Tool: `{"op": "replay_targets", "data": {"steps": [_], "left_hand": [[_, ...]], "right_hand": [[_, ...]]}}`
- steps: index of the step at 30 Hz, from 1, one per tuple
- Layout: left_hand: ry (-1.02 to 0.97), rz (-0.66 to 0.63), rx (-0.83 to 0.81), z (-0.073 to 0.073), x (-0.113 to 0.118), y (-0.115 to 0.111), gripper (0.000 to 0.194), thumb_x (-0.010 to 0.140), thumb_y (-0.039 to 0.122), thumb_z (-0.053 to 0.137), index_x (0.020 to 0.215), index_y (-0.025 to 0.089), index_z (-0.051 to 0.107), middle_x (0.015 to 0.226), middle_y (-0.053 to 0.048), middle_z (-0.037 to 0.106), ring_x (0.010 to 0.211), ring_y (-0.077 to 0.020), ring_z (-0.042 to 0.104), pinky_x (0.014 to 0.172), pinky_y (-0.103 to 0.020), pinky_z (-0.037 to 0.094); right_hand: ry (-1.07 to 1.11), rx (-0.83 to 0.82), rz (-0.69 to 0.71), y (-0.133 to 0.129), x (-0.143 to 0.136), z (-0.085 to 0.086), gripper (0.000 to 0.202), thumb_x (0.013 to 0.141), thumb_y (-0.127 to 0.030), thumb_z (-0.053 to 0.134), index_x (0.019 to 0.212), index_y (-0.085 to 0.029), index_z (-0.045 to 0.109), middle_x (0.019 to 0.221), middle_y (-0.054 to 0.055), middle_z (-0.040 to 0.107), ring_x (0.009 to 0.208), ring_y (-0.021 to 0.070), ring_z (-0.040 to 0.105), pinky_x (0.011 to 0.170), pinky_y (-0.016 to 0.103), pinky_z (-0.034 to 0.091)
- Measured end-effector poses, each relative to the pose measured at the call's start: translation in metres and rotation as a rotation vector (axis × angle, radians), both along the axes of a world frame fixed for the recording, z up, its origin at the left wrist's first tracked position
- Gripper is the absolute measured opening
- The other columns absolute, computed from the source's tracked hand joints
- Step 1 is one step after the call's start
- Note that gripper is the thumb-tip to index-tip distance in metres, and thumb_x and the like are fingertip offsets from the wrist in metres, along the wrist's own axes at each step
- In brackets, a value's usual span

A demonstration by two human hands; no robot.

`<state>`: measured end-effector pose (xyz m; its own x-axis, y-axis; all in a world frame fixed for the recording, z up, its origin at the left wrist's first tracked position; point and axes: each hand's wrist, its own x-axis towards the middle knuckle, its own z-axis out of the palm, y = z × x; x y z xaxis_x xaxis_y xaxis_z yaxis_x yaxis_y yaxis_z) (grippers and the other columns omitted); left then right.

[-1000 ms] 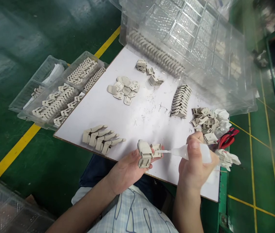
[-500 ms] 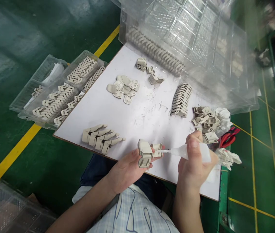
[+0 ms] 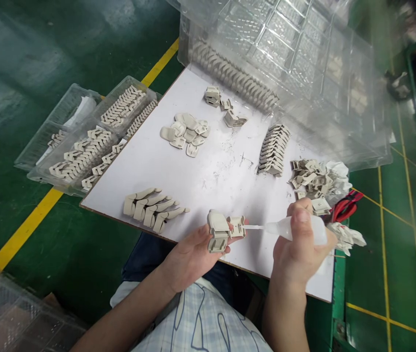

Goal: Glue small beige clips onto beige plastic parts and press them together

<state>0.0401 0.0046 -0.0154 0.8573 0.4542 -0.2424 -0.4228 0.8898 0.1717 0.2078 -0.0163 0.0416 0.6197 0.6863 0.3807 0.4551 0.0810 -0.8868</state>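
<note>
My left hand is closed on beige plastic parts near the board's front edge. One is a hinged piece with a rounded flap; beside it, at the fingertips, sits a small bracket. My right hand squeezes a translucent white squeeze bottle, its thin nozzle pointing left with the tip at the bracket's right edge. Left of my hands, several assembled beige clips stand in a row. Loose rounded flaps lie in a pile farther back.
A stack of beige parts and a heap of brackets lie on the white board, near red-handled pliers and crumpled tissue. Clear compartment trays rise at the back. Filled trays adjoin the left edge.
My right hand has drawn the bottle slightly to the right, so its nozzle tip has moved from over the bracket to its right edge. My left hand stays nearly still.
</note>
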Motion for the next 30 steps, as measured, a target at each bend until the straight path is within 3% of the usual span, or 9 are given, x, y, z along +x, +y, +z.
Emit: {"op": "replay_targets", "data": {"steps": [5, 10, 16, 19, 21, 24, 26, 28, 30], "left_hand": [[0.058, -0.003, 0.016, 0.004, -0.001, 0.001, 0.036, 0.092, 0.055, 0.057, 0.104, 0.027, 0.078, 0.136, -0.007, 0.068, 0.141, -0.0342, 0.046, 0.102, -0.036, 0.033], [0.085, 0.009, 0.013, 0.001, 0.0, 0.0, 0.039, 0.094, 0.052, 0.052, 0.112, 0.026, 0.076, 0.134, -0.009, 0.068, 0.137, -0.0351, 0.051, 0.098, -0.037, 0.037], [0.051, 0.005, -0.009, -0.004, 0.0, -0.001, 0.037, 0.098, 0.046, 0.047, 0.113, 0.028, 0.076, 0.141, -0.002, 0.064, 0.144, -0.0286, 0.045, 0.096, -0.032, 0.038], [0.069, -0.003, 0.006, -0.004, -0.001, -0.001, 0.039, 0.097, 0.049, 0.046, 0.112, 0.03, 0.076, 0.143, -0.001, 0.063, 0.147, -0.0308, 0.041, 0.099, -0.035, 0.037], [0.077, -0.008, 0.011, -0.003, -0.002, 0.0, 0.038, 0.096, 0.049, 0.046, 0.111, 0.031, 0.077, 0.141, 0.0, 0.064, 0.147, -0.0318, 0.04, 0.102, -0.038, 0.035], [0.099, -0.016, -0.035, -0.001, -0.002, 0.001, 0.038, 0.095, 0.05, 0.05, 0.118, 0.032, 0.075, 0.136, -0.001, 0.067, 0.149, -0.0314, 0.037, 0.104, -0.038, 0.035], [0.122, -0.004, -0.084, 0.002, -0.002, 0.0, 0.039, 0.092, 0.052, 0.057, 0.118, 0.029, 0.075, 0.136, -0.002, 0.067, 0.151, -0.0319, 0.035, 0.104, -0.036, 0.035], [0.154, 0.026, -0.134, 0.005, -0.002, -0.003, 0.037, 0.09, 0.051, 0.062, 0.115, 0.027, 0.076, 0.139, -0.004, 0.066, 0.153, -0.0323, 0.031, 0.108, -0.037, 0.034], [0.182, 0.049, -0.183, 0.008, -0.001, -0.006, 0.035, 0.092, 0.048, 0.061, 0.115, 0.026, 0.076, 0.141, -0.005, 0.066, 0.155, -0.0305, 0.027, 0.113, -0.037, 0.03]], "right_hand": [[-0.006, -0.029, -0.004, -0.002, 0.002, 0.001, 0.047, 0.092, -0.04, 0.066, 0.056, -0.023, 0.041, 0.06, -0.003, 0.032, 0.062, 0.0148, 0.032, 0.06, 0.034, 0.021], [0.016, 0.011, 0.0, -0.001, 0.002, -0.004, 0.047, 0.091, -0.038, 0.068, 0.055, -0.022, 0.042, 0.061, -0.004, 0.032, 0.061, 0.0136, 0.031, 0.059, 0.033, 0.018], [0.33, 0.118, -0.171, 0.004, 0.019, -0.012, 0.05, 0.078, -0.061, 0.074, 0.063, -0.023, 0.047, 0.064, -0.005, 0.037, 0.064, 0.0134, 0.038, 0.063, 0.03, 0.032], [0.487, 0.048, -0.137, 0.002, 0.034, -0.023, 0.056, 0.079, -0.075, 0.064, 0.066, -0.023, 0.049, 0.062, -0.006, 0.037, 0.062, 0.0131, 0.041, 0.063, 0.029, 0.036], [0.57, -0.06, -0.077, -0.002, 0.043, -0.032, 0.053, 0.077, -0.073, 0.067, 0.074, -0.021, 0.058, 0.068, -0.004, 0.048, 0.067, 0.0135, 0.048, 0.065, 0.029, 0.038], [0.393, -0.263, -0.007, -0.008, 0.046, -0.047, 0.04, 0.078, -0.058, 0.073, 0.086, -0.018, 0.069, 0.086, 0.001, 0.063, 0.08, 0.0156, 0.055, 0.073, 0.03, 0.041], [0.165, -0.393, -0.042, -0.009, 0.043, -0.053, 0.033, 0.079, -0.05, 0.074, 0.082, -0.017, 0.069, 0.08, 0.0, 0.063, 0.074, 0.015, 0.052, 0.071, 0.03, 0.04], [0.01, -0.467, -0.095, -0.01, 0.037, -0.055, 0.029, 0.082, -0.046, 0.073, 0.082, -0.018, 0.069, 0.074, -0.002, 0.062, 0.067, 0.014, 0.049, 0.068, 0.03, 0.041], [-0.062, -0.468, -0.086, -0.014, 0.035, -0.051, 0.029, 0.081, -0.043, 0.074, 0.098, -0.019, 0.07, 0.086, 0.001, 0.068, 0.07, 0.0149, 0.054, 0.071, 0.032, 0.046]]}}
